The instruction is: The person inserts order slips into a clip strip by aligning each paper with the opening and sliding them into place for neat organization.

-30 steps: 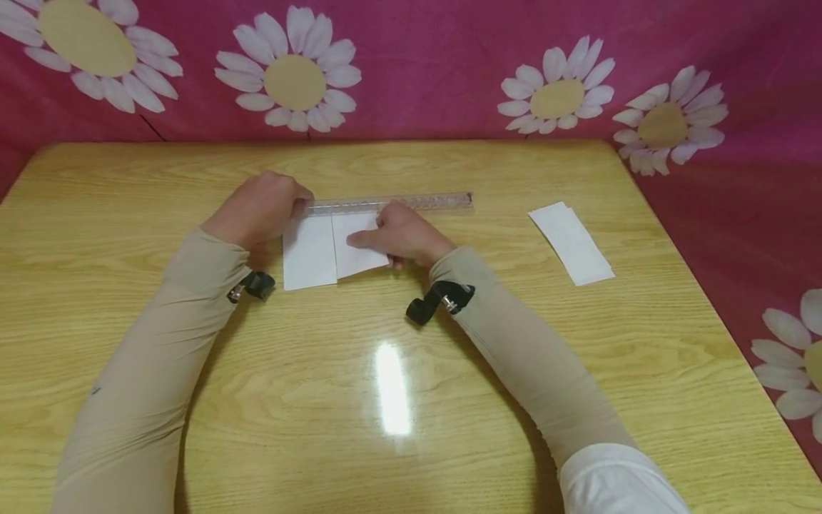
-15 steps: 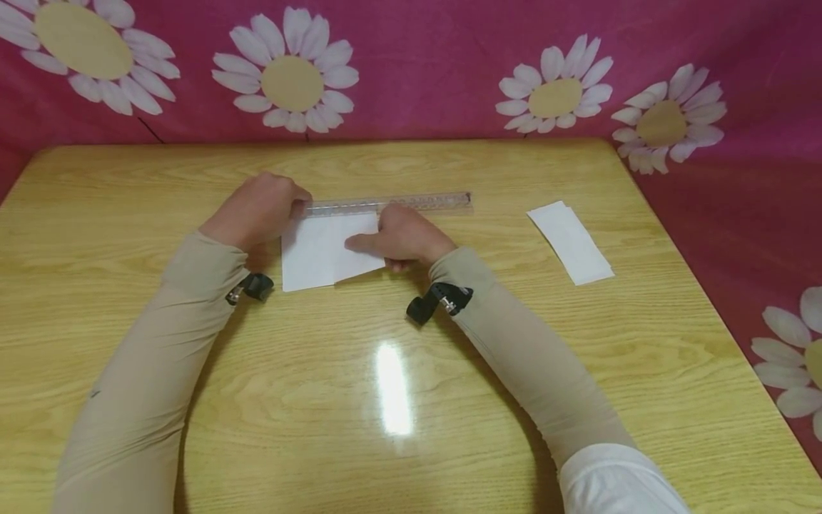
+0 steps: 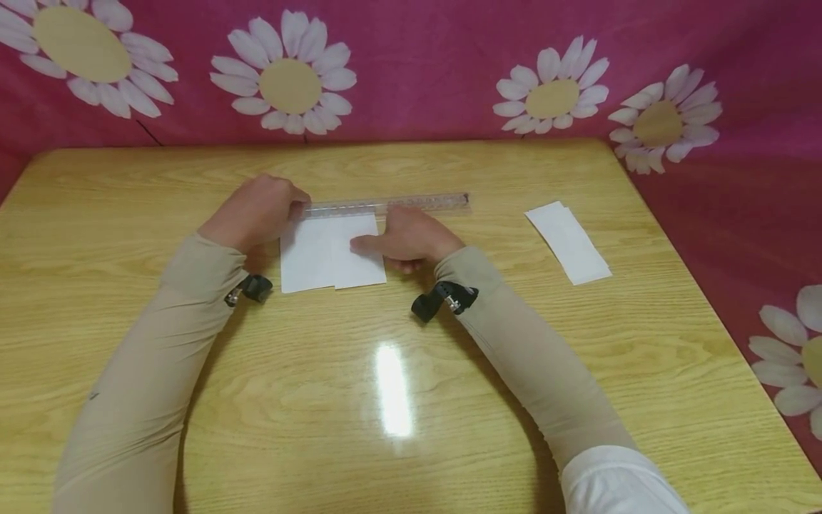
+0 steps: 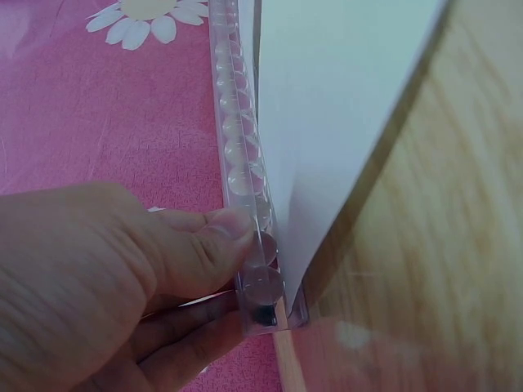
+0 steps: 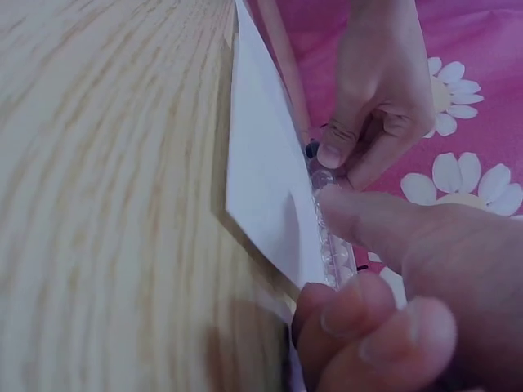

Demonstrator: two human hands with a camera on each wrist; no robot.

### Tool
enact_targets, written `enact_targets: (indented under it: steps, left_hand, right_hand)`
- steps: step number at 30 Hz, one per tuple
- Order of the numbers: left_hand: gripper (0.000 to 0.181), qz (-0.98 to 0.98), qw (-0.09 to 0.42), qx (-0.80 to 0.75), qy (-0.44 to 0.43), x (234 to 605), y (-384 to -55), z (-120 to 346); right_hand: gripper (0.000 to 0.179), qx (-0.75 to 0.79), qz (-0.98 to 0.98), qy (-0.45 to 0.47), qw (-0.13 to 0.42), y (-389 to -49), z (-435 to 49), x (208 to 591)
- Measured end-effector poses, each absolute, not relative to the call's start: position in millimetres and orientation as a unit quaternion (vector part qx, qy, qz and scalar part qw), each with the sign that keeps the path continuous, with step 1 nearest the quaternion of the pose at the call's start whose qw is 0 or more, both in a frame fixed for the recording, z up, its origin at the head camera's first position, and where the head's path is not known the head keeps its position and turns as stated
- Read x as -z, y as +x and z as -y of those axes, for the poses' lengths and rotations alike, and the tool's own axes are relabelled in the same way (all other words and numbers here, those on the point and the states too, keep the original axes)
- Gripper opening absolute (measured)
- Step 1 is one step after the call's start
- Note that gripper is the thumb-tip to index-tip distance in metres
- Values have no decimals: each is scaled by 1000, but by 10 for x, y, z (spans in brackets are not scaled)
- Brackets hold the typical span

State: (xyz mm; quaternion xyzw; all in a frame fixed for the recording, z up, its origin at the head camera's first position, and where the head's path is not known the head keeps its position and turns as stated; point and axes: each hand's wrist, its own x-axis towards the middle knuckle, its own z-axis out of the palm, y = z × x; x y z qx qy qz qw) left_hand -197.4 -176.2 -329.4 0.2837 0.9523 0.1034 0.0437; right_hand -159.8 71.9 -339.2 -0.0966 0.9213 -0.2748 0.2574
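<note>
A clear plastic strip with a row of round bead-like shapes point(image 3: 424, 203) lies across the table. Two white cards, a left card point(image 3: 307, 257) and a right card point(image 3: 366, 273), stand side by side along its near edge, tilted over the tabletop. My left hand point(image 3: 257, 208) pinches the strip's left end between thumb and fingers, close up in the left wrist view. My right hand point(image 3: 411, 235) holds the right card near its right edge, thumb over its face and other fingers curled at the edge. These fingers partly hide the strip.
A small stack of white cards point(image 3: 569, 243) lies at the right of the wooden table point(image 3: 308, 400). A pink cloth with daisies point(image 3: 417, 78) hangs behind the table and along its right side. Each wrist carries a black camera mount.
The right card's lower edge has swung down, nearly level with the left card's. My right hand has shifted slightly rightwards, showing more of that card. My left hand has kept its grip.
</note>
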Motion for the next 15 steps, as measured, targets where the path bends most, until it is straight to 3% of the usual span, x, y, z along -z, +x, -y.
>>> enact_targets:
  steps: [15]
  left_hand:
    - [28, -948, 32, -112, 296, 3318, -1977, 1773]
  right_hand:
    - [58, 276, -937, -85, 194, -1601, -938, 3354]
